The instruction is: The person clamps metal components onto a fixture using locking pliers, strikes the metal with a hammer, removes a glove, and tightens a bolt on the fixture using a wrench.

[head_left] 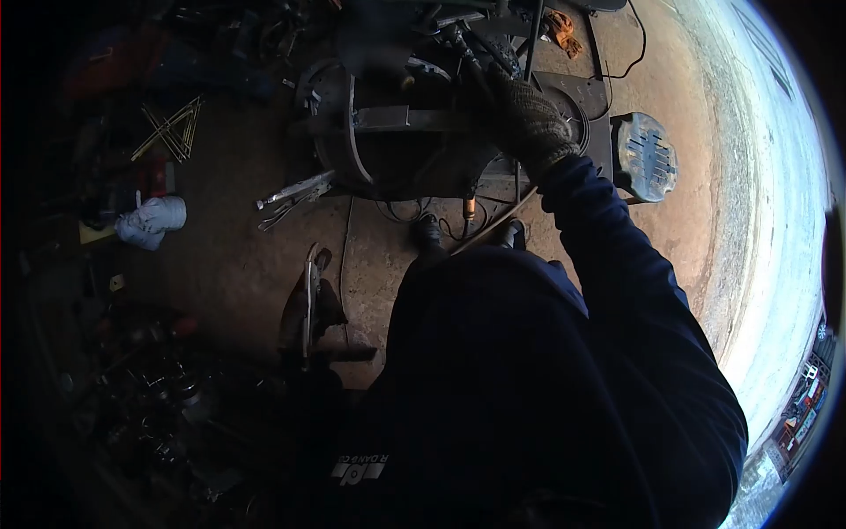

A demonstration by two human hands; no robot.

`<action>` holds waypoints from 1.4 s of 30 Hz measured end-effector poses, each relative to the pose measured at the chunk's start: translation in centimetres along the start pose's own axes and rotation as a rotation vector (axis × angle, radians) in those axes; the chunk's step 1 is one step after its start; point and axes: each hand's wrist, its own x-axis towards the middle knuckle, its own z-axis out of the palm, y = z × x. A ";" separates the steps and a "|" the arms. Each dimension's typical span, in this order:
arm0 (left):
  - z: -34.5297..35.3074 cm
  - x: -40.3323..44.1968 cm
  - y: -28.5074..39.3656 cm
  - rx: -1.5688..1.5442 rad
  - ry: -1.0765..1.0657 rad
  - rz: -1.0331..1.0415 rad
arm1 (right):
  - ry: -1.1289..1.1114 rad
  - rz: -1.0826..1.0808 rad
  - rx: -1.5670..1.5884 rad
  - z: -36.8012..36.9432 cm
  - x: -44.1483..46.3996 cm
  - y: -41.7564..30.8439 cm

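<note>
My right hand point(536, 123), in a knitted grey work glove, reaches forward over a dark metal frame. Its fingers appear closed round a dark rod-shaped tool point(471, 60), whose exact kind is lost in shadow. Below and left of the hand, a curved metal band point(352, 132) and a flat bar point(383, 117) form part of the frame. Locking pliers point(298, 189) are attached at the frame's left edge. I cannot make out my left hand. A dark blurred shape point(379, 40) covers part of the work at the top.
A worn stool seat point(648, 157) stands to the right. Thin rods point(172, 130) and a pale cloth point(152, 220) lie to the left. A long clamp-like tool point(310, 300) is near my legs. Cables and an orange-brown connector point(469, 209) lie by my feet; an orange rag point(564, 33) is farther ahead.
</note>
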 end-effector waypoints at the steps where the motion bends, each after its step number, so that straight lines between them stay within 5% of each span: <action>1: 1.2 -0.5 0.1 0.034 -0.024 -0.006 | -0.006 -0.012 0.008 -0.2 0.0 0.5; 4: 4.4 -1.3 0.6 0.116 -0.072 -0.008 | -0.090 -0.183 -0.064 -0.9 0.0 1.5; 10: 10.1 -1.4 2.1 0.219 -0.197 0.070 | -0.219 -0.025 0.012 -2.5 -0.8 1.2; 13: 11.9 -0.3 2.1 0.217 -0.395 0.375 | -0.065 -0.099 -0.010 -2.5 -2.5 0.6; 15: 15.8 0.0 2.5 0.102 -0.276 0.406 | -0.042 -0.226 0.595 -1.9 -5.2 0.2; 17: 19.9 1.1 2.2 -0.132 -0.115 0.284 | -0.523 0.001 1.017 -3.4 -8.7 -1.6; 19: 23.7 1.4 1.8 -0.378 -0.051 0.196 | -0.886 0.177 1.055 -5.8 -10.9 -3.0; 23: 26.2 3.1 -1.4 -0.437 -0.039 0.252 | -1.036 0.510 1.339 -4.9 -12.9 -1.0; 27: 26.2 2.8 -1.6 -0.548 -0.082 0.103 | -1.062 0.547 1.175 -5.0 -12.8 -0.4; 30: 25.2 3.5 -1.9 -0.288 -0.052 0.060 | -0.987 0.644 1.199 -4.6 -12.6 -0.3; 32: 24.6 3.6 -1.8 -0.339 -0.138 0.010 | -0.943 -0.511 0.527 -4.2 -12.6 1.8; 33: 24.1 3.7 -1.7 -0.356 -0.145 -0.006 | -0.956 -0.493 0.514 -4.4 -12.5 0.8; 34: 23.4 4.0 -1.4 -0.329 -0.178 -0.095 | -1.023 -0.100 0.736 -4.7 -12.3 -0.7; 36: 22.3 4.3 -0.7 -0.304 -0.222 -0.198 | -1.044 0.328 0.933 -4.6 -11.5 -1.9; 37: 21.9 4.3 -0.3 -0.321 -0.235 -0.249 | -1.021 -0.094 0.797 -4.2 -10.7 -1.8; 39: 21.3 4.3 0.6 -0.346 -0.255 -0.314 | -0.978 -0.486 0.630 -4.3 -9.4 -2.5; 42: 20.4 4.9 1.6 -0.413 -0.276 -0.405 | -1.208 -0.255 0.573 -4.6 -8.3 -3.0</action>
